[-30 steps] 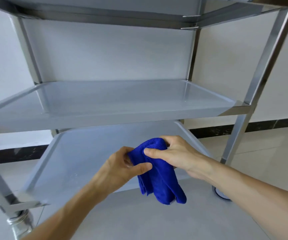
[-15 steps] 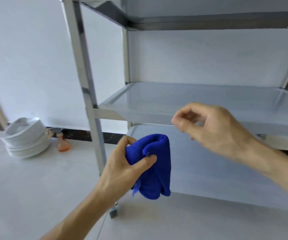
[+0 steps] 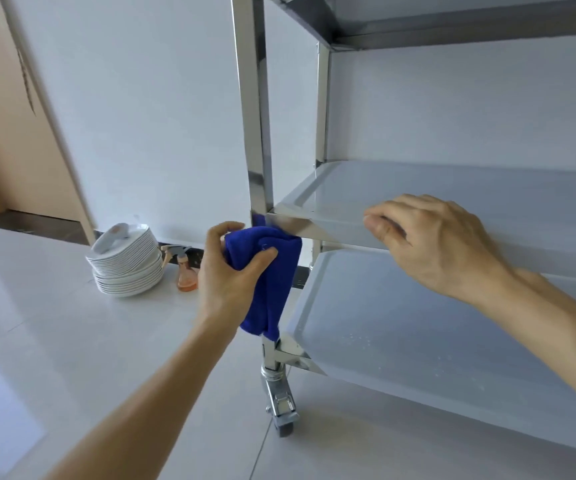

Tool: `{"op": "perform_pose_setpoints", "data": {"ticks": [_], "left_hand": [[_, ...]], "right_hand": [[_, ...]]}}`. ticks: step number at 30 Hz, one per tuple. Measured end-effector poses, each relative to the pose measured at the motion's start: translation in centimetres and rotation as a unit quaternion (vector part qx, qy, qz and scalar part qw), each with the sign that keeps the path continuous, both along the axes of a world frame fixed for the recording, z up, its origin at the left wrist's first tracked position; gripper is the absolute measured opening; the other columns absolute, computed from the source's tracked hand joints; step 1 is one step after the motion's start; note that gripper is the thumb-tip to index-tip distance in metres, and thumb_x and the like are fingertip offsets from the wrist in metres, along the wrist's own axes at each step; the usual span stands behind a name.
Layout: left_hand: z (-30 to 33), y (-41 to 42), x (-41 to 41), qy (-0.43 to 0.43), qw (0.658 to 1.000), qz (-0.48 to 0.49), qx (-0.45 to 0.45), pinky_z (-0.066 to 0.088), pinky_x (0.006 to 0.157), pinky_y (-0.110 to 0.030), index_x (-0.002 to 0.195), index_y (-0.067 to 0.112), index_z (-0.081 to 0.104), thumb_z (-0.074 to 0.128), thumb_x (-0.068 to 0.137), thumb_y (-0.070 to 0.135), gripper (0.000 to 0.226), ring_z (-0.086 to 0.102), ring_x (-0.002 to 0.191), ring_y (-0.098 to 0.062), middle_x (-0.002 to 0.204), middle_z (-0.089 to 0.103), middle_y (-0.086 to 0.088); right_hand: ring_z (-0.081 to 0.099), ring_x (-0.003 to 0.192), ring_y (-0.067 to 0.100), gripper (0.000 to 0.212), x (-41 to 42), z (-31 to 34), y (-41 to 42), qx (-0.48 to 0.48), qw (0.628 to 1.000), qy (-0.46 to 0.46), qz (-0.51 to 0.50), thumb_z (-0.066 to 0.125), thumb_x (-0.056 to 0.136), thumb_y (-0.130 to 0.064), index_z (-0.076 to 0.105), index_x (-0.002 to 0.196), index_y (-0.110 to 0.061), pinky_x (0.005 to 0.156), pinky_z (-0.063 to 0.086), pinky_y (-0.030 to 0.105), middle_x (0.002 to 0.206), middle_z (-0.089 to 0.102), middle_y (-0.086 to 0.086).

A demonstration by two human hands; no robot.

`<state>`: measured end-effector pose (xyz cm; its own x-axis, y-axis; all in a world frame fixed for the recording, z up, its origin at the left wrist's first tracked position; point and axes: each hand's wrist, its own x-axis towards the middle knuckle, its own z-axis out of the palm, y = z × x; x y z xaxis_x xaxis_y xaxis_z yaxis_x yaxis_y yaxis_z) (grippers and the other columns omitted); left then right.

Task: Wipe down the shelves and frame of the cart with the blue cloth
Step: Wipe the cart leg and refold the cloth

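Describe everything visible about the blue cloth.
The blue cloth looks like soft, deep blue microfibre, bunched and folded rather than spread. The left hand grips its upper part, thumb across the front, and holds it against the cart's front post just below the middle shelf corner. Its loose end hangs down toward the bottom shelf.

The pale glossy tiled floor (image 3: pixel 54 341) carries a stack of white plates (image 3: pixel 127 265) by the wall, a small orange spray bottle (image 3: pixel 185 273) just beside it, and the stainless-steel cart (image 3: pixel 257 133) on a locking caster wheel (image 3: pixel 281 410), its grey middle shelf (image 3: pixel 400 188) and lower shelf (image 3: pixel 400 323) speckled with droplets.
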<state>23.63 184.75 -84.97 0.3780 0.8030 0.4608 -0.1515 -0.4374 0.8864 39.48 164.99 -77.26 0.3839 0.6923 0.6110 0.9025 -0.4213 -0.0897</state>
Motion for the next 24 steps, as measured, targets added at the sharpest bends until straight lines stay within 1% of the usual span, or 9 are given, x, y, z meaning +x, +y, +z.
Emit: {"op": "perform_pose_setpoints", "data": {"ticks": [2, 4, 10, 13, 17, 19, 21, 23, 24], "left_hand": [[-0.6, 0.0, 0.9, -0.028, 0.999, 0.017, -0.016, 0.053, 0.067, -0.019, 0.110, 0.047, 0.046, 0.087, 0.069, 0.034, 0.059, 0.063, 0.087, 0.002, 0.103, 0.063, 0.016], [-1.3, -0.3, 1.5, -0.058, 0.997, 0.025, -0.031, 0.052, 0.064, -0.016, 0.103, 0.048, 0.049, 0.087, 0.067, 0.036, 0.054, 0.062, 0.085, 0.003, 0.100, 0.063, 0.020], [-2.5, 0.3, 1.4, -0.139, 0.987, 0.020, -0.075, 0.056, 0.073, -0.022, 0.105, 0.040, 0.051, 0.084, 0.071, 0.030, 0.048, 0.069, 0.092, -0.012, 0.100, 0.070, 0.011], [-2.1, 0.1, 1.4, -0.118, 0.988, 0.093, -0.042, 0.051, 0.075, -0.016, 0.102, 0.047, 0.046, 0.085, 0.063, 0.045, 0.055, 0.060, 0.092, -0.001, 0.098, 0.059, 0.022], [-2.5, -0.3, 1.6, -0.112, 0.985, 0.132, -0.024, 0.052, 0.080, -0.028, 0.097, 0.049, 0.045, 0.083, 0.066, 0.045, 0.049, 0.057, 0.097, -0.009, 0.096, 0.056, 0.020], [-2.8, -0.6, 2.0, -0.104, 0.987, 0.123, -0.014, 0.050, 0.080, -0.019, 0.105, 0.048, 0.049, 0.077, 0.077, 0.041, 0.041, 0.058, 0.101, -0.002, 0.100, 0.059, 0.026], [-3.3, -1.2, 2.8, -0.074, 0.991, 0.114, 0.014, 0.039, 0.081, -0.001, 0.127, 0.043, 0.047, 0.063, 0.092, 0.035, 0.040, 0.052, 0.105, 0.015, 0.113, 0.058, 0.031], [-3.6, -1.8, 3.9, -0.042, 0.992, 0.115, 0.033, 0.028, 0.090, 0.004, 0.148, 0.031, 0.033, 0.048, 0.101, 0.032, 0.049, 0.038, 0.111, 0.028, 0.136, 0.050, 0.019], [-3.5, -2.0, 4.4, -0.035, 0.993, 0.112, 0.035, 0.026, 0.100, 0.000, 0.153, 0.026, 0.026, 0.042, 0.102, 0.033, 0.053, 0.034, 0.118, 0.025, 0.144, 0.044, 0.012]], "right_hand": [[0.059, 0.091, 0.024, 0.038, 0.2, -0.6, 0.1, 0.022, 1.000, -0.020, -0.004, 0.037, 0.099, -0.049, 0.070, 0.105, -0.031, 0.073, 0.032, 0.030, 0.094, 0.066, -0.010], [0.060, 0.084, 0.025, 0.035, 0.3, -1.1, 0.2, 0.039, 0.998, -0.056, -0.010, 0.039, 0.100, -0.047, 0.070, 0.102, -0.030, 0.069, 0.031, 0.030, 0.088, 0.066, -0.009], [0.065, 0.088, 0.028, 0.037, 0.6, -1.8, 0.3, 0.065, 0.993, -0.098, 0.001, 0.041, 0.101, -0.046, 0.071, 0.110, -0.026, 0.067, 0.039, 0.033, 0.095, 0.072, -0.005], [0.067, 0.090, 0.029, 0.036, 0.6, -2.1, 0.5, 0.075, 0.991, -0.109, -0.008, 0.042, 0.101, -0.045, 0.072, 0.109, -0.026, 0.067, 0.038, 0.033, 0.096, 0.073, -0.004], [0.068, 0.089, 0.031, 0.035, 0.6, -2.3, 0.5, 0.087, 0.990, -0.111, -0.010, 0.044, 0.101, -0.044, 0.072, 0.109, -0.025, 0.067, 0.034, 0.032, 0.096, 0.073, -0.003], [0.068, 0.088, 0.031, 0.035, 0.6, -2.3, 0.5, 0.090, 0.990, -0.112, -0.008, 0.044, 0.101, -0.044, 0.073, 0.109, -0.025, 0.067, 0.031, 0.031, 0.097, 0.074, -0.002], [0.067, 0.088, 0.031, 0.037, 0.6, -2.4, 0.6, 0.094, 0.989, -0.115, -0.005, 0.043, 0.101, -0.044, 0.073, 0.110, -0.025, 0.068, 0.032, 0.031, 0.098, 0.074, -0.002], [0.067, 0.088, 0.031, 0.037, 0.7, -2.5, 0.7, 0.098, 0.988, -0.121, -0.002, 0.043, 0.102, -0.044, 0.073, 0.110, -0.025, 0.067, 0.032, 0.031, 0.097, 0.074, -0.002], [0.067, 0.088, 0.031, 0.037, 0.8, -2.5, 0.7, 0.100, 0.987, -0.124, -0.001, 0.043, 0.102, -0.044, 0.073, 0.109, -0.025, 0.067, 0.033, 0.031, 0.097, 0.074, -0.002]]}}
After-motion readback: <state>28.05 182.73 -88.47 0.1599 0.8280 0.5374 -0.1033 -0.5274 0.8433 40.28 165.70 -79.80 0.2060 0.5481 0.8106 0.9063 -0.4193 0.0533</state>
